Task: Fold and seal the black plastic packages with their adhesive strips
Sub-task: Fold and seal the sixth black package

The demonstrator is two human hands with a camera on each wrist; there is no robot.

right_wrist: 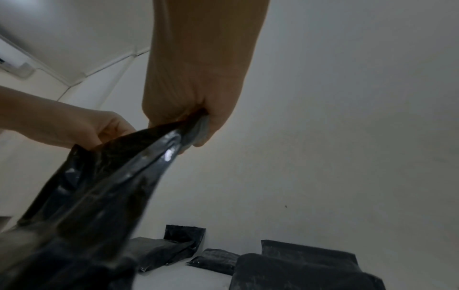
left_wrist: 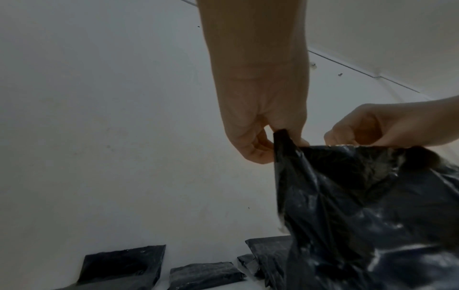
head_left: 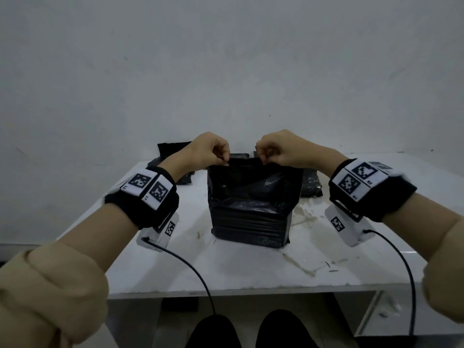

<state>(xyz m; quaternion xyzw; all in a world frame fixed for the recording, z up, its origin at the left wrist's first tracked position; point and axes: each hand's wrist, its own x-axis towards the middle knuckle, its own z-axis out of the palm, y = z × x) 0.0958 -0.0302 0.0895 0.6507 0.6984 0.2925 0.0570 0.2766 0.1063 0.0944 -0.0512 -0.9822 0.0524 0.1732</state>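
Left hand (head_left: pixel 206 149) and right hand (head_left: pixel 278 149) each pinch the upright black package's (head_left: pixel 252 204) top edge

Head looks down; wrist views look up, sharing the package (head_left: pixel 253 204).

looks like a bare back room i'm packing in: plain white wall (head_left: pixel 226 59), scuffed white table (head_left: pixel 226 267), black packages (right_wrist: pixel 298 268) piled behind.
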